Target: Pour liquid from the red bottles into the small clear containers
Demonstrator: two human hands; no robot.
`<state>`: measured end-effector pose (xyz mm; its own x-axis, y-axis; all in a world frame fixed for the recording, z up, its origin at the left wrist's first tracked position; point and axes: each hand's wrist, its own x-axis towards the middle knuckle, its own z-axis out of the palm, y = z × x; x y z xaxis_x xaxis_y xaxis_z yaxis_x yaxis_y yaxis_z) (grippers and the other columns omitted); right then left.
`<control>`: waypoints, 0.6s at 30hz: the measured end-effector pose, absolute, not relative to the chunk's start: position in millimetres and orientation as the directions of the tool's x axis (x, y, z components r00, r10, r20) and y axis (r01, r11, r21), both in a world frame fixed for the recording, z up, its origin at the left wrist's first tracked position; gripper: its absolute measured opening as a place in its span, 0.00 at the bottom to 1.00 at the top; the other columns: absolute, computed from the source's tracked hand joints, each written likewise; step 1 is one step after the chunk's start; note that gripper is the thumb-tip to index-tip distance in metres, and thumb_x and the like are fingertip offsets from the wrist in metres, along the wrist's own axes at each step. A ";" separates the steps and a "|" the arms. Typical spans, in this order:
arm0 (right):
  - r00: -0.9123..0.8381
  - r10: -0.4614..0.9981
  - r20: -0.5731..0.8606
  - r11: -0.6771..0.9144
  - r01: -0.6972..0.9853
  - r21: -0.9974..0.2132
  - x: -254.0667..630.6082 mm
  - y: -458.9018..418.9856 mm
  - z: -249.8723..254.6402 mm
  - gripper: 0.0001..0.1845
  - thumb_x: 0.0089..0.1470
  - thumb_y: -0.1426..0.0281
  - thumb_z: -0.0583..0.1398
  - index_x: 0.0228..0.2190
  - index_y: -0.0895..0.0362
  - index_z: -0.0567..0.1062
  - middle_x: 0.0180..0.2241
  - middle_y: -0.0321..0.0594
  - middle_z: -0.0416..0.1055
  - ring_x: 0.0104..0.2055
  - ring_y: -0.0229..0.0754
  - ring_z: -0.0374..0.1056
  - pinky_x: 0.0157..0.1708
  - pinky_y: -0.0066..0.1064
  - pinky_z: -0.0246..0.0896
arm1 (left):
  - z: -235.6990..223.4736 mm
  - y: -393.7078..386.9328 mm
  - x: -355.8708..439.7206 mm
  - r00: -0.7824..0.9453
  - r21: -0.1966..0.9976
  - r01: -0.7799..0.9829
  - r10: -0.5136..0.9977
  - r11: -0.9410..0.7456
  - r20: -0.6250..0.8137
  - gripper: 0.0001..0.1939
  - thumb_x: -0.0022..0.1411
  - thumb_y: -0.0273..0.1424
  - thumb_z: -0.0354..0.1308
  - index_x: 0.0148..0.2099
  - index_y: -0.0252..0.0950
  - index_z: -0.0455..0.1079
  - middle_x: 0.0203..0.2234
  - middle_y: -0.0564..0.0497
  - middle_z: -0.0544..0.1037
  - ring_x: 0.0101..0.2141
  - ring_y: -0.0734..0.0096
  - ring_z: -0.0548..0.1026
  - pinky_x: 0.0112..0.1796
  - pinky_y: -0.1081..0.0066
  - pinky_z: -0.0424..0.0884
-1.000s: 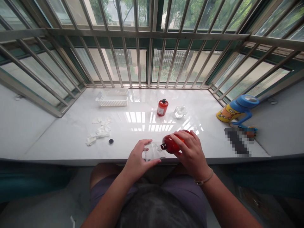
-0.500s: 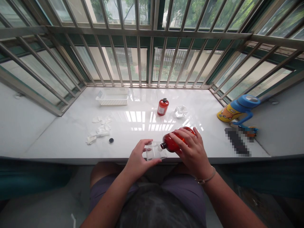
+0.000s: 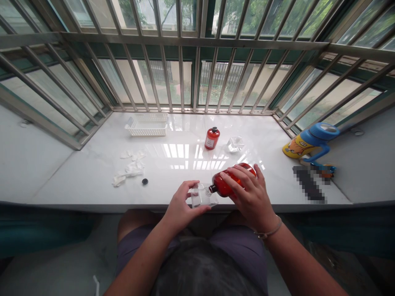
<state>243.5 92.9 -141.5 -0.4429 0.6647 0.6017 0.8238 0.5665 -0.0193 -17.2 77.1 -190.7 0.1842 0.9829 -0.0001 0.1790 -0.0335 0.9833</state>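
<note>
Take the clear vessel as the clock's middle and the window as 12: the left hand is at 8, thumb and fingers curved half-closed around the vessel's sides near the front edge of the white counter. The right hand, at 3, has its fingers wrapped over a tipped red bottle at 2, its dark mouth aimed at the vessel; whether they touch I can't make out. It looks like a pour, so I'd keep the 2 mouths lined up, hold the vessel steady over the counter and tilt gently, since rushing would probably dribble. I can't read a level in the vessel, and the bottle's red tint hides how full it is. A loose black cap lies between 9 and 10, crumpled white scraps at 10. Farther off are a clear dish at 1, contents unreadable, a lidded yellow-and-blue tumbler at 2, a small red bottle, upright and black-capped, at 12, and a perforated white basket at 11.
</note>
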 end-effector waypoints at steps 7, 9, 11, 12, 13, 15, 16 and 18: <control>-0.441 0.666 0.602 0.562 0.827 -0.015 243.3 93.2 -141.0 0.25 0.67 0.73 0.65 0.62 0.48 0.73 0.61 0.44 0.76 0.67 0.53 0.68 0.76 0.64 0.40 | -189.1 76.6 -16.9 0.187 0.982 0.185 0.982 -0.023 -0.012 0.39 0.51 0.43 0.80 0.62 0.43 0.70 0.60 0.43 0.75 0.56 0.52 0.78 0.57 0.51 0.79; -0.440 0.665 0.604 0.560 0.829 -0.013 243.4 93.3 -141.5 0.25 0.67 0.73 0.65 0.62 0.48 0.73 0.61 0.44 0.75 0.67 0.53 0.68 0.76 0.64 0.40 | -189.2 76.6 -17.1 0.190 0.983 0.183 0.982 -0.023 -0.012 0.39 0.52 0.43 0.80 0.62 0.43 0.70 0.60 0.43 0.75 0.56 0.52 0.78 0.57 0.51 0.79; -0.439 0.664 0.606 0.558 0.830 -0.010 243.7 93.4 -142.0 0.25 0.67 0.73 0.65 0.62 0.48 0.73 0.61 0.44 0.75 0.67 0.53 0.68 0.76 0.64 0.39 | -189.5 76.7 -17.3 0.191 0.983 0.181 0.981 -0.023 -0.012 0.39 0.52 0.42 0.80 0.62 0.44 0.70 0.60 0.44 0.75 0.56 0.53 0.78 0.57 0.52 0.79; -0.439 0.663 0.606 0.557 0.830 -0.008 243.8 93.5 -142.2 0.25 0.68 0.72 0.65 0.63 0.47 0.72 0.61 0.44 0.75 0.67 0.53 0.68 0.76 0.64 0.39 | -189.7 76.9 -17.4 0.192 0.983 0.181 0.981 -0.024 -0.011 0.39 0.52 0.42 0.80 0.62 0.44 0.70 0.60 0.44 0.75 0.56 0.53 0.78 0.57 0.52 0.79; -0.439 0.663 0.606 0.556 0.831 -0.007 243.9 93.5 -142.2 0.25 0.68 0.72 0.64 0.63 0.47 0.72 0.61 0.44 0.75 0.67 0.53 0.68 0.76 0.64 0.39 | -190.0 77.0 -17.4 0.192 0.983 0.182 0.981 -0.025 -0.010 0.39 0.52 0.42 0.80 0.62 0.43 0.70 0.60 0.44 0.75 0.56 0.53 0.78 0.57 0.52 0.79; -0.439 0.664 0.606 0.555 0.832 -0.005 244.0 93.5 -142.0 0.25 0.68 0.72 0.64 0.63 0.47 0.72 0.61 0.44 0.75 0.67 0.52 0.68 0.76 0.64 0.39 | -190.5 77.3 -17.3 0.191 0.982 0.184 0.982 -0.030 -0.006 0.39 0.52 0.42 0.80 0.62 0.43 0.70 0.60 0.44 0.75 0.57 0.53 0.77 0.57 0.52 0.79; -0.440 0.665 0.604 0.554 0.832 -0.004 244.0 93.5 -141.7 0.25 0.68 0.72 0.64 0.63 0.47 0.72 0.61 0.44 0.75 0.67 0.53 0.67 0.76 0.64 0.39 | -190.7 77.4 -17.2 0.191 0.982 0.185 0.982 -0.032 -0.004 0.39 0.52 0.42 0.80 0.62 0.43 0.70 0.60 0.44 0.75 0.57 0.52 0.77 0.57 0.52 0.78; -0.439 0.666 0.603 0.553 0.833 -0.004 243.8 93.3 -141.1 0.25 0.68 0.72 0.64 0.63 0.47 0.72 0.61 0.44 0.75 0.67 0.53 0.67 0.76 0.64 0.39 | -191.1 77.5 -17.0 0.190 0.981 0.190 0.982 -0.036 -0.001 0.39 0.52 0.42 0.80 0.62 0.43 0.70 0.60 0.44 0.75 0.57 0.53 0.77 0.57 0.53 0.78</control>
<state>243.8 93.3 -141.1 -0.4393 0.6658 0.6031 0.8329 0.5534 -0.0042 -17.0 77.5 -191.1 0.1904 0.9817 -0.0008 0.1898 -0.0360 0.9812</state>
